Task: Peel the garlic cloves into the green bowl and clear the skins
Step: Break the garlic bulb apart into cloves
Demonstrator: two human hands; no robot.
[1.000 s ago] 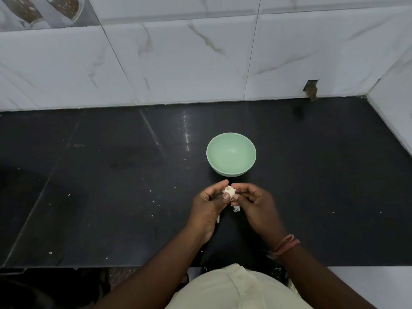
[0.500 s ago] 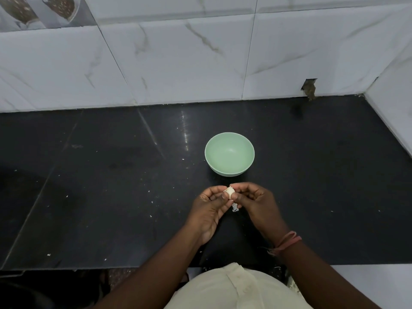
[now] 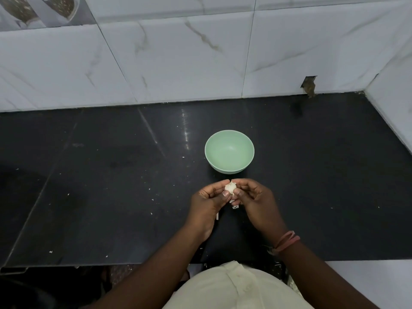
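Here, left hand (image 3: 208, 198) and right hand (image 3: 253, 197) both pinch one garlic clove (image 3: 230, 188) by the fingertips, just at 6 o'clock of the empty green bowl (image 3: 229, 151) on the desk (image 3: 89, 197). Skin scraps (image 3: 234, 205) hang below. Best to lift skin from the root end, keeping the clove above the desk.
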